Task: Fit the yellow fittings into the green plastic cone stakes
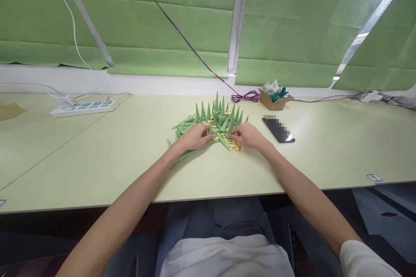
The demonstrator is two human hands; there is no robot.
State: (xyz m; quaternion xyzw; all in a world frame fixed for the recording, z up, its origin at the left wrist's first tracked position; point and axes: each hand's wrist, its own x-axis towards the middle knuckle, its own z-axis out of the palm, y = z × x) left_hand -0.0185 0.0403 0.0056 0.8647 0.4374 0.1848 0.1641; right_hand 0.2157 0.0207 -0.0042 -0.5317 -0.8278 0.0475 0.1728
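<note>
Green cone-shaped pieces (216,106) crowd the middle of the table, several upright and others lying on their sides. My left hand (196,136) pinches the base of a green cone (211,130) at the near side of the pile. To its right, my right hand (246,134) has its fingers closed on another upright green cone (231,126). A tilted cone (222,140) lies between the two hands. Small yellow pieces (235,145) are scattered just below my right hand, and a few more show among the cones.
A black phone (277,130) lies right of my right hand. Behind it stands a small cardboard box (275,103) with crumpled wrapping, beside a coiled red-blue cable (245,96). A white power strip (84,108) is at the back left. The table's front edge (214,199) runs below my forearms.
</note>
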